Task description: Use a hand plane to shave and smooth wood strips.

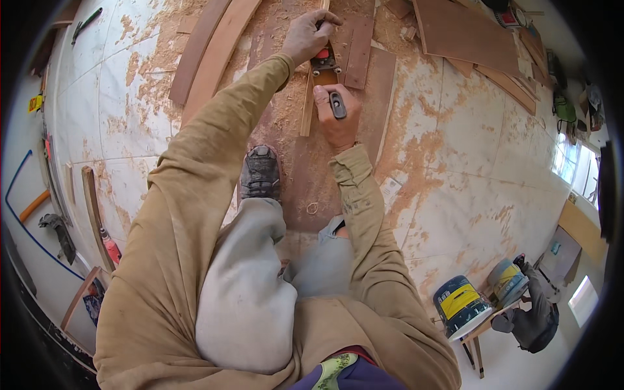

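A hand plane (324,63), with a dark body and a red part, lies lengthwise at the top middle. At its far end my left hand (307,36) is closed over the front, its fingers curled; what they grip is partly hidden. Nearer to me, my right hand (339,125) wraps round the plane's rear handle, whose dark top shows above the fist. Below the plane runs a narrow light wood strip (305,117). It rests on a wide reddish board (312,172) strewn with shavings. A shorter brown board (359,53) lies right beside the plane.
Long planks (218,55) lie at the upper left, and a broad brown panel (465,36) at the upper right. Shavings cover much of the tiled floor (455,136). My shoe (260,172) is on the wide board. Paint buckets (461,305) stand at the lower right.
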The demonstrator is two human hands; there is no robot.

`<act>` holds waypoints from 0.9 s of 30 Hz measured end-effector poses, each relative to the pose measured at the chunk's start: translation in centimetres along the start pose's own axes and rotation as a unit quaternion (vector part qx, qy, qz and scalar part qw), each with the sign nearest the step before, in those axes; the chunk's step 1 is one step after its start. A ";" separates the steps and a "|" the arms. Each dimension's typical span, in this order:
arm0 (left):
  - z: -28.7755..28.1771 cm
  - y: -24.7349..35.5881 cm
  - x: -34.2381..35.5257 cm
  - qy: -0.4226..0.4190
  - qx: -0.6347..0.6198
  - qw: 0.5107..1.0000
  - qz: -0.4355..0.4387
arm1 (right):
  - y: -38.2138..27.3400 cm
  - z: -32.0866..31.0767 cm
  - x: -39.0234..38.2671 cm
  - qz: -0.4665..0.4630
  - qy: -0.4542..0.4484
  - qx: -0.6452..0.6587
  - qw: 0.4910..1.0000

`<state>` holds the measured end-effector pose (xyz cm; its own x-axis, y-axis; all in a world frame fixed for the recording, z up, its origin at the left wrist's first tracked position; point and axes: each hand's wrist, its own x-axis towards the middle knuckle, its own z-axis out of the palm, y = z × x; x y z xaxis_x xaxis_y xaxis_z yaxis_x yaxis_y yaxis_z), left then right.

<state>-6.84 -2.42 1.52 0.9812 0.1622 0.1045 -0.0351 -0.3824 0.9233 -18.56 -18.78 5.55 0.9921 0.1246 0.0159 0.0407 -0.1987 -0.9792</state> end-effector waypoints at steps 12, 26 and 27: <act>0.6 4.8 -20.3 -0.013 0.001 1.000 -0.025 | -1.2 -2.9 -19.7 0.001 -0.019 -0.042 0.999; -0.3 4.9 -8.9 0.018 0.011 0.999 -0.036 | -1.0 -1.4 -8.2 -0.011 -0.006 -0.030 0.999; -0.3 5.7 -13.8 0.025 -0.009 0.999 -0.042 | -1.5 -2.1 -12.7 -0.030 -0.022 -0.033 0.999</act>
<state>-20.67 -6.59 5.41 0.9701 0.2383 0.0452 0.0422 -0.3494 0.9360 -31.00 -22.11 7.26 0.9815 0.1806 0.0637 0.1090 -0.2530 -0.9613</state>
